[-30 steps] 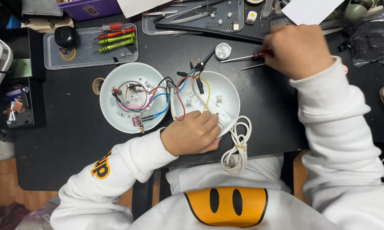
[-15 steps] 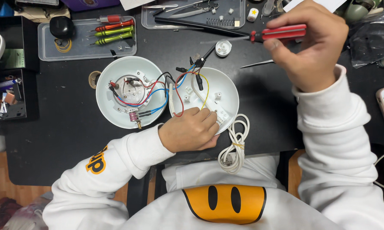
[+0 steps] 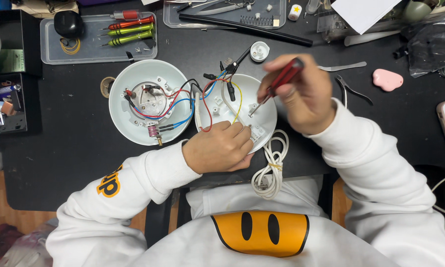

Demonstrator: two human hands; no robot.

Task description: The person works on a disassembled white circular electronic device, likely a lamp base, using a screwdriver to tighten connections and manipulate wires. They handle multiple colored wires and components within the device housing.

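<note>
Right hand [image 3: 306,96] with fingers wrapped around a red screwdriver [image 3: 281,81], tip angled down into the right white shell [image 3: 262,111], left hand [image 3: 217,148] with fingers curled, pressing on that shell's near edge, left white shell [image 3: 121,116] beside it on the black counter [image 3: 59,148], coloured wires [image 3: 183,101] joining both, white cord [image 3: 272,168] at the counter's edge.

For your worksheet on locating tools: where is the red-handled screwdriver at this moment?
In the head view, the red-handled screwdriver is in the right hand, tip angled down over the right white shell half.
</note>
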